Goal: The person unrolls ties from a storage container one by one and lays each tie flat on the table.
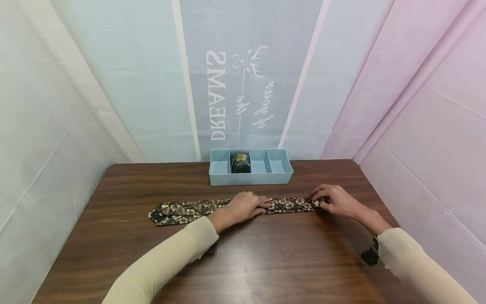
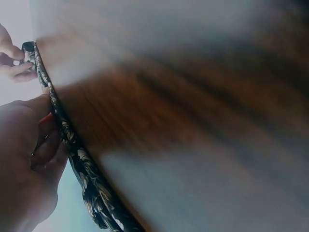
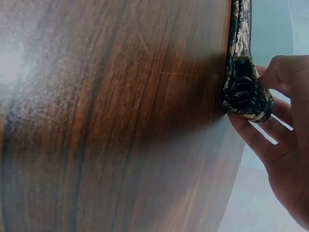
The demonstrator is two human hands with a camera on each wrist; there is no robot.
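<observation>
A dark necktie with cream flowers (image 1: pixel 210 207) lies lengthwise across the table, its pointed end at the left. Its right end is rolled into a small coil (image 3: pixel 244 94), gripped between the thumb and fingers of my right hand (image 1: pixel 339 202). My left hand (image 1: pixel 244 207) rests on the middle of the tie, fingers laid over the fabric and pointing right. Along the left wrist view the tie (image 2: pixel 87 169) runs beside the left hand (image 2: pixel 24 159), with the other hand at its far end. Part of the tie is hidden under the left hand.
Behind the tie stands a light blue divided box (image 1: pixel 250 179) with several compartments. A rolled dark tie with a yellow-green flower (image 1: pixel 241 162) sits in its second compartment from the left. The brown wooden table (image 1: pixel 243 261) reaches back to a printed cloth backdrop (image 1: pixel 250 25).
</observation>
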